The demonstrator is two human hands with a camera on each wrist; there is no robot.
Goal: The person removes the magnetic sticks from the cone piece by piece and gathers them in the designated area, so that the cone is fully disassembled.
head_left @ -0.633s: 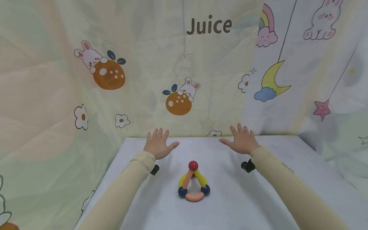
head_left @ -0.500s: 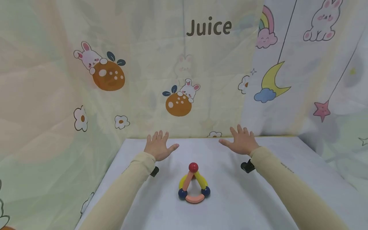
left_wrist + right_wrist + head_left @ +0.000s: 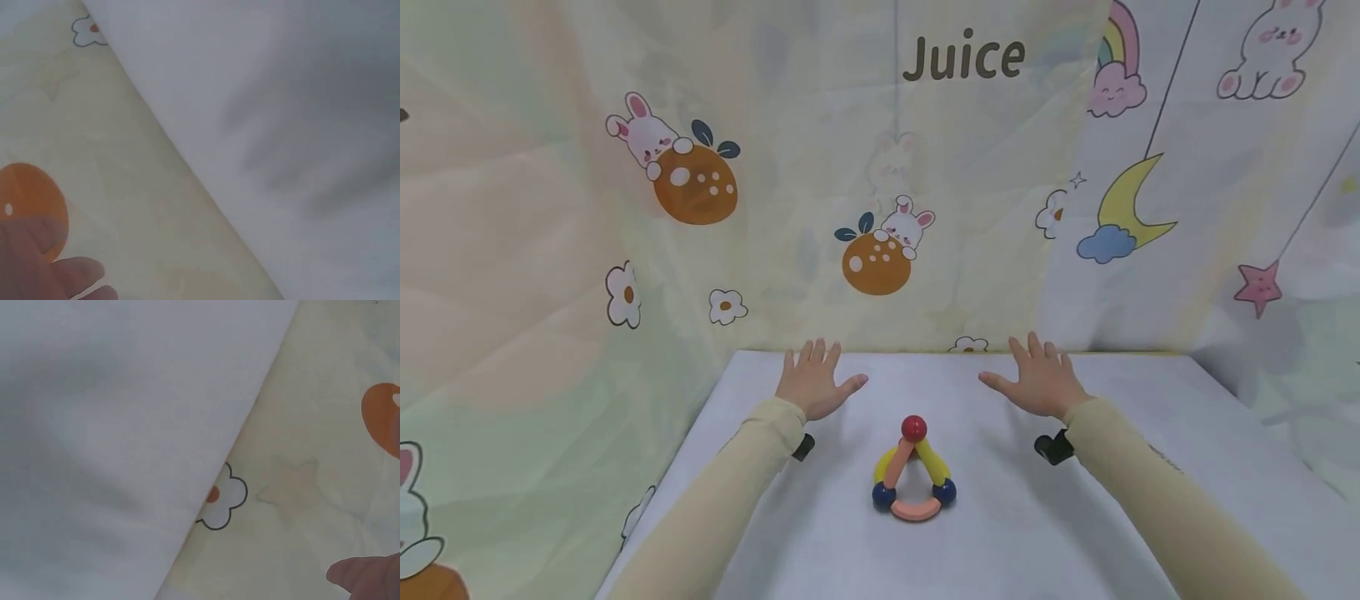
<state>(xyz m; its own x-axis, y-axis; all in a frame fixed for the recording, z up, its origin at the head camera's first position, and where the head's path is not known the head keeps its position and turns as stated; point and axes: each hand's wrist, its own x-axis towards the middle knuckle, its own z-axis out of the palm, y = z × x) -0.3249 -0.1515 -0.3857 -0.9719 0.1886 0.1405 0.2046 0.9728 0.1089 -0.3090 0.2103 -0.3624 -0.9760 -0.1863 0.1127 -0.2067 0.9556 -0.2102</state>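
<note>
Between and nearer the wearer than the two hands, a ball-and-rod toy (image 3: 894, 470) stands on a white table (image 3: 988, 542), touching neither. Left hand (image 3: 813, 387): fingers spread, thumb out toward the right hand, nothing grasped. Right hand (image 3: 1040, 382): the same, fingers fanned, thumb toward the left, grip released. Both reach out at the table's far edge, backs of the hands to the head camera. Toy's make-up: red ball (image 3: 913, 428) on top, midway between the hands and a little nearer the wearer; a yellow rod (image 3: 935, 467) slopes down from it on the right hand's side, a peach rod on the left hand's side, each to a dark blue ball. A curved peach piece (image 3: 915, 510) bridges the blue balls on the side away from the hands; a yellow curve shows behind, toward the left hand. Below each hand, a beige sleeve (image 3: 741, 483) and a small black device (image 3: 803, 447) at the wrist. Beyond the fingertips, a printed cloth (image 3: 790, 167) with rabbits, oranges, flowers. Left wrist view: fingers at the lower corner, a blurred shadow on the white top. Right wrist view: one fingertip visible.
</note>
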